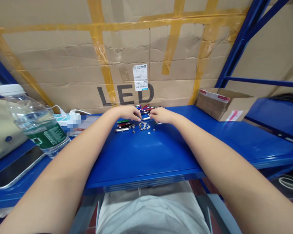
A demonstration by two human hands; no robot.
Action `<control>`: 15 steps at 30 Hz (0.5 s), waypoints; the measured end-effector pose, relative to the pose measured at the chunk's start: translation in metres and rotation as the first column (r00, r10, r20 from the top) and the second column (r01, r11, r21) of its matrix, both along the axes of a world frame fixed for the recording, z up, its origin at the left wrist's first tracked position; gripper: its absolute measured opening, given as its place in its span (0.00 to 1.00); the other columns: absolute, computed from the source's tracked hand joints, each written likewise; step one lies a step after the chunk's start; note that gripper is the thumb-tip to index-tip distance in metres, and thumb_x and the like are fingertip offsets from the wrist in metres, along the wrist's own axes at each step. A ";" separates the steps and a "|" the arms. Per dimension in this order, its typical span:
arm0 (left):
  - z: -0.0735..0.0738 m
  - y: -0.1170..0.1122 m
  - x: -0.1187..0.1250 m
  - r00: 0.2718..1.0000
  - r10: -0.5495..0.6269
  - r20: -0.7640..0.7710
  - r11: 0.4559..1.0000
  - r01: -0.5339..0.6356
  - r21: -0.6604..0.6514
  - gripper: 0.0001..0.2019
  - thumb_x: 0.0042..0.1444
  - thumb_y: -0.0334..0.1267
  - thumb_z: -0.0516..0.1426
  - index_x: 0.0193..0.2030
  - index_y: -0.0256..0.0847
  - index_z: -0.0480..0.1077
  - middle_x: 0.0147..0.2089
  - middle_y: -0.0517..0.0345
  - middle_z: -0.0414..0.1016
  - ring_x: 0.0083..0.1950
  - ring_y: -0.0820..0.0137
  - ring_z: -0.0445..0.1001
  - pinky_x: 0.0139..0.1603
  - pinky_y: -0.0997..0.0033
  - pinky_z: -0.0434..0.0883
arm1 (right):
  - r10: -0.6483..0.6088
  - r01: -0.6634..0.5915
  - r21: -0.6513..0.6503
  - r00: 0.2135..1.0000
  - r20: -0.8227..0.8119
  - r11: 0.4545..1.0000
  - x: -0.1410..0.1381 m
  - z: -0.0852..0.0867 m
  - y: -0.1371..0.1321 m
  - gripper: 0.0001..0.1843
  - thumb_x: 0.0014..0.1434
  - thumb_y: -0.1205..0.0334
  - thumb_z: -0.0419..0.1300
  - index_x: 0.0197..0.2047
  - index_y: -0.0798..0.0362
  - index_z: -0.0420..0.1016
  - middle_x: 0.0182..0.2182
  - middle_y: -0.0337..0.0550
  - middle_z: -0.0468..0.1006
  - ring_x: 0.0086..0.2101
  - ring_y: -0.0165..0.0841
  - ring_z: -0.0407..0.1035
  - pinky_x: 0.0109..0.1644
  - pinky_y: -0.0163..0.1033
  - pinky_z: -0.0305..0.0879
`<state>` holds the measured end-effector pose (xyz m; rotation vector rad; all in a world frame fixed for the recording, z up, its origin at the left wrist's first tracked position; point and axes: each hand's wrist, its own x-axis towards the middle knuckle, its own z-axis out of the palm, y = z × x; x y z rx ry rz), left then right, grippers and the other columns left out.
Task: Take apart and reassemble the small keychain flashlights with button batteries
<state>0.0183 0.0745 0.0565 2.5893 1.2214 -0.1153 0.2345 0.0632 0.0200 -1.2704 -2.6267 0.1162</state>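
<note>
My right hand [160, 115] pinches one end of a small silver tube [146, 119] just above the blue tabletop. On the other side, the fingers of my left hand [130, 113] are curled and drawn together near the tube's other end; what they hold, if anything, is too small to tell. Below both hands lies a loose group of small round silver discs like button cells [144, 126]. To the left, several slim metal tubes lie in a row, with a silver one [122, 129] nearest me. A pile of coloured tubes [146, 109] sits behind my hands.
A water bottle [44, 123] leans at the left beside a phone [17, 165]. Behind them is a white power strip [65, 118]. An open cardboard box [224, 102] stands at the back right. A large taped carton [75, 65] walls off the back of the blue table [146, 159].
</note>
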 end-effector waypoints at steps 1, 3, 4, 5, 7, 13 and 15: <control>-0.001 0.004 -0.006 1.000 0.027 0.004 1.000 -0.027 0.014 0.17 0.51 0.44 0.57 0.48 0.45 0.75 0.49 0.58 0.77 0.45 0.66 0.72 0.45 0.74 0.63 | -0.001 0.001 -0.005 1.000 -0.002 1.000 0.000 0.000 -0.001 0.12 0.61 0.65 0.50 0.30 0.55 0.70 0.35 0.46 0.75 0.32 0.32 0.65 0.33 0.35 0.54; -0.004 0.013 -0.021 0.995 0.099 0.023 0.994 -0.100 0.049 0.19 0.51 0.44 0.57 0.49 0.45 0.74 0.51 0.57 0.76 0.47 0.66 0.72 0.46 0.74 0.63 | 0.006 -0.006 -0.007 1.000 -0.005 1.000 -0.002 0.000 -0.004 0.13 0.62 0.63 0.50 0.30 0.54 0.71 0.33 0.46 0.76 0.30 0.31 0.64 0.32 0.36 0.54; -0.006 0.016 -0.028 0.991 0.131 0.031 0.989 -0.133 0.067 0.19 0.51 0.44 0.57 0.49 0.45 0.74 0.52 0.56 0.76 0.48 0.65 0.71 0.46 0.74 0.63 | 0.015 -0.015 -0.001 1.000 -0.002 1.000 -0.003 0.001 -0.005 0.13 0.62 0.62 0.50 0.30 0.54 0.72 0.33 0.46 0.76 0.30 0.31 0.64 0.32 0.36 0.54; -0.007 0.019 -0.034 0.987 0.156 0.038 0.984 -0.159 0.075 0.19 0.50 0.45 0.57 0.49 0.45 0.74 0.52 0.55 0.76 0.48 0.65 0.71 0.46 0.73 0.63 | 0.021 -0.021 0.009 1.000 0.005 1.000 -0.005 0.001 -0.007 0.13 0.62 0.61 0.50 0.30 0.54 0.72 0.34 0.46 0.76 0.30 0.32 0.65 0.32 0.36 0.54; -0.009 0.022 -0.044 0.985 0.173 0.024 0.983 -0.174 0.049 0.18 0.49 0.46 0.57 0.47 0.44 0.75 0.50 0.55 0.76 0.46 0.65 0.72 0.45 0.73 0.64 | 0.024 -0.024 0.034 0.999 0.025 0.999 -0.009 0.002 -0.011 0.13 0.62 0.62 0.50 0.31 0.54 0.73 0.36 0.47 0.77 0.31 0.32 0.65 0.33 0.37 0.55; -0.005 0.017 -0.045 0.969 0.234 -0.080 0.969 -0.240 -0.066 0.19 0.47 0.51 0.58 0.43 0.44 0.76 0.41 0.56 0.78 0.37 0.68 0.71 0.37 0.74 0.63 | 0.048 -0.052 0.083 0.998 0.051 0.995 -0.020 0.007 -0.024 0.16 0.65 0.61 0.47 0.35 0.55 0.75 0.37 0.48 0.78 0.32 0.32 0.66 0.34 0.36 0.55; -0.001 0.015 -0.040 0.971 0.235 -0.045 0.972 -0.235 0.005 0.18 0.46 0.49 0.59 0.41 0.43 0.77 0.42 0.56 0.78 0.39 0.67 0.72 0.39 0.74 0.64 | 0.057 -0.064 0.106 0.996 0.072 0.992 -0.024 0.008 -0.028 0.17 0.65 0.60 0.48 0.33 0.54 0.75 0.34 0.47 0.78 0.30 0.31 0.65 0.32 0.36 0.53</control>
